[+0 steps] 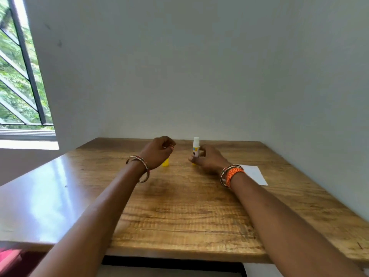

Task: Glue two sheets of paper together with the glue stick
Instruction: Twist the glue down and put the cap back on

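An uncapped glue stick (196,147), white with a yellow label, stands upright near the back of the wooden table (179,216). My right hand (209,159) grips its lower part. The stick's yellow cap (165,162) stands on the table to the left, partly hidden behind my left hand (158,151). That hand hovers just above the cap with its fingers loosely curled and nothing in them. White paper (254,173) lies flat on the table behind my right wrist; I cannot tell how many sheets there are.
A white wall rises right behind and along the right side of the table. A barred window (20,76) is at the left. The table's front edge runs close to me.
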`<action>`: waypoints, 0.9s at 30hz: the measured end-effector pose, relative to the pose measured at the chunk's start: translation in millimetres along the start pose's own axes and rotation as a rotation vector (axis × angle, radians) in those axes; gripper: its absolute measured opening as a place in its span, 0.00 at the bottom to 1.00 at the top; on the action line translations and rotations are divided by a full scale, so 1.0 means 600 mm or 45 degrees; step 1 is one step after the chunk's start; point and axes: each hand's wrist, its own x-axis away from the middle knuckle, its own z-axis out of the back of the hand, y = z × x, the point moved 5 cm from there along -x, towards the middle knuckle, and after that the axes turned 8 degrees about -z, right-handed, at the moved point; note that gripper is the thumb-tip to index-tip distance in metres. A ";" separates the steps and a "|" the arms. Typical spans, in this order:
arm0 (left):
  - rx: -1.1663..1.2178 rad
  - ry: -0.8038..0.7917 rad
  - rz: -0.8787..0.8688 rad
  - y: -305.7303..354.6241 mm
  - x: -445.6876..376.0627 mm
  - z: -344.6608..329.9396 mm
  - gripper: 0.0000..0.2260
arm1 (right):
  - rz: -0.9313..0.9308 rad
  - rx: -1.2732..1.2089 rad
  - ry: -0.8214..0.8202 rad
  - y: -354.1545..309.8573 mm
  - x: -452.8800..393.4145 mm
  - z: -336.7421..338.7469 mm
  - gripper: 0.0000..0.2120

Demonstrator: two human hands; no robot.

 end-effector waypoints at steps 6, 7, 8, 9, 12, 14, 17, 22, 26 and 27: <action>0.210 0.004 0.040 0.015 -0.059 -0.064 0.13 | 0.189 -0.281 -0.038 -0.005 -0.004 0.015 0.10; 0.216 0.013 0.033 0.016 -0.059 -0.073 0.13 | 0.196 -0.424 -0.082 -0.010 0.002 0.019 0.09; 0.176 -0.003 -0.002 0.018 -0.056 -0.078 0.14 | 0.186 -0.525 -0.119 -0.018 0.009 0.022 0.09; 0.139 -0.028 -0.052 0.020 -0.051 -0.084 0.14 | 0.165 -0.568 -0.126 -0.024 0.015 0.024 0.10; 0.249 -0.009 -0.162 0.027 -0.036 -0.085 0.16 | 0.188 -0.567 0.011 -0.043 0.026 0.032 0.13; 0.381 0.063 -0.151 0.035 -0.034 -0.079 0.15 | 0.216 -0.690 0.069 -0.058 0.038 0.035 0.09; 0.790 0.161 -0.109 0.052 -0.033 -0.073 0.13 | 0.225 -0.979 -0.005 -0.076 0.056 0.028 0.05; 1.357 0.190 0.060 0.054 -0.016 -0.056 0.10 | 0.124 -1.396 -0.230 -0.087 0.077 -0.005 0.10; 1.397 0.235 0.114 0.049 -0.011 -0.041 0.10 | 0.107 -1.494 -0.264 -0.095 0.080 -0.019 0.19; 1.386 0.250 0.112 0.049 -0.011 -0.039 0.09 | 0.106 -1.534 -0.246 -0.095 0.080 -0.017 0.18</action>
